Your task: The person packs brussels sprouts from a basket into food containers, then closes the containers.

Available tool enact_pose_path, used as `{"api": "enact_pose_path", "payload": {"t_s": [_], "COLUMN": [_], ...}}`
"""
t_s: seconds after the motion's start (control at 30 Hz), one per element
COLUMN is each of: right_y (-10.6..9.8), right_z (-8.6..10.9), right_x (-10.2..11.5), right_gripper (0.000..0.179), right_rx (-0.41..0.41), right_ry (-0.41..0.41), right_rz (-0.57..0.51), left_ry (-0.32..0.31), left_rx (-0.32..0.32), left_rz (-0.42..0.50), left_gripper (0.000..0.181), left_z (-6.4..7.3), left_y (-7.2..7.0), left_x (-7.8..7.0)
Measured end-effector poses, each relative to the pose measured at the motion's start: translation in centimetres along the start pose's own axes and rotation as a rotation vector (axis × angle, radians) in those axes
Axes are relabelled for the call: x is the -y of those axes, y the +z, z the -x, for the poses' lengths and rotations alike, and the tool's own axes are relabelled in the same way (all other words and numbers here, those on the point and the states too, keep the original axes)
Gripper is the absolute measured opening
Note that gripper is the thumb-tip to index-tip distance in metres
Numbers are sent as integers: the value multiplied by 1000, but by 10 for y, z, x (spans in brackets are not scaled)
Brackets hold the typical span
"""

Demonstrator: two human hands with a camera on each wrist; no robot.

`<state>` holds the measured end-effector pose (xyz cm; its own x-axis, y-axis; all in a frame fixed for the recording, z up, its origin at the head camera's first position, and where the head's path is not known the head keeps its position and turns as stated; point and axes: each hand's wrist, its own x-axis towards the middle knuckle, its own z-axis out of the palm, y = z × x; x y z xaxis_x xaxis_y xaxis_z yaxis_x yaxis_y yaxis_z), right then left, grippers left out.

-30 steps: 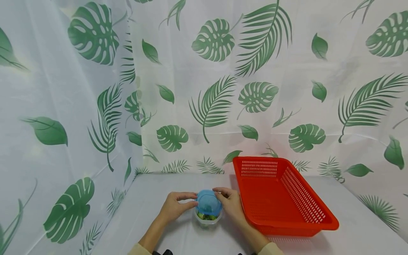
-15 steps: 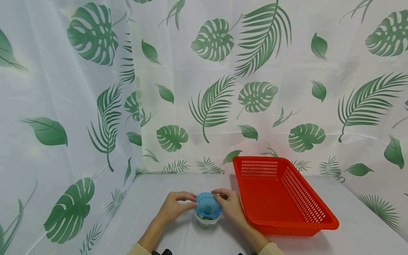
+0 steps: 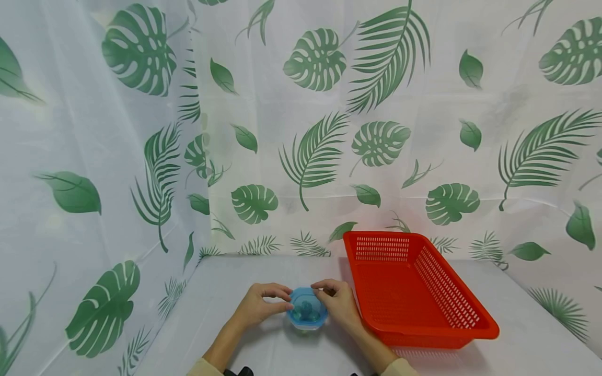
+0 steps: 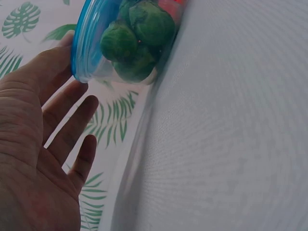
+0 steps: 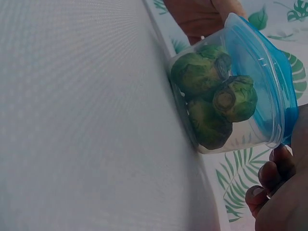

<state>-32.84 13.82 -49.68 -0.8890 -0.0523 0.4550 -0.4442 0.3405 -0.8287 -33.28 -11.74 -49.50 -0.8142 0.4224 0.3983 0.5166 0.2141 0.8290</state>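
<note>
A blue translucent lid (image 3: pixel 308 302) lies over a small clear plastic container (image 5: pixel 248 137) on the table. Several Brussels sprouts (image 5: pixel 235 98) show through the container's wall in both wrist views. On the lid's left edge, my left hand (image 3: pixel 257 304) holds it between thumb and index finger, the other fingers spread loosely below the rim in the left wrist view. My right hand (image 3: pixel 340 307) pinches the lid's right edge, its remaining fingers curled beside the rim. Whether the lid is fully pressed down all round I cannot tell.
A large red perforated plastic basket (image 3: pixel 400 292) stands on the white-covered table (image 3: pixel 263 344), just right of my right hand. Leaf-printed white curtains (image 3: pixel 263 130) rise behind the table and along its left side.
The lid has come down from a tilt, with the sprouts uncovered at the near side, to lie nearly flat over the container. Both hands have stayed at its edges.
</note>
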Motion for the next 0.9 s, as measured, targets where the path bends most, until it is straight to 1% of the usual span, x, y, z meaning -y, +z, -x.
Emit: {"api": "enact_pose_path", "payload": {"t_s": [0.07,0.2,0.3,0.43,0.53,0.63,0.8,0.9], "right_y": [0,1,1,2,2,2,2,1], "right_z": [0,0,-1,-1,0,1,2,2], "right_x": [1,0,0,-1,-1,-2,-2,-1], "right_gripper": [15,17,14,7,11,19,30,33], "right_rx": [-4,-19,-25,-19,3,51,179,237], "right_ry": [20,17,5,6,20,37,60,57], "right_rz": [2,19,36,43,31,14,-26,-36], "left_ry": [-5,-17,-21,-27,-31,-32,-53,-63], "left_rx": [2,0,-1,7,17,28,54,59], "left_rz": [1,0,-7,-12,-10,-5,37,55], "left_gripper": [12,12,12,12,13,14,17,17], "left_z": [0,0,-1,-2,-2,-2,-2,-1], "left_y": [0,0,0,0,0,0,0,0], "left_x": [-1,-2,-1,0,0,1,4,4]}}
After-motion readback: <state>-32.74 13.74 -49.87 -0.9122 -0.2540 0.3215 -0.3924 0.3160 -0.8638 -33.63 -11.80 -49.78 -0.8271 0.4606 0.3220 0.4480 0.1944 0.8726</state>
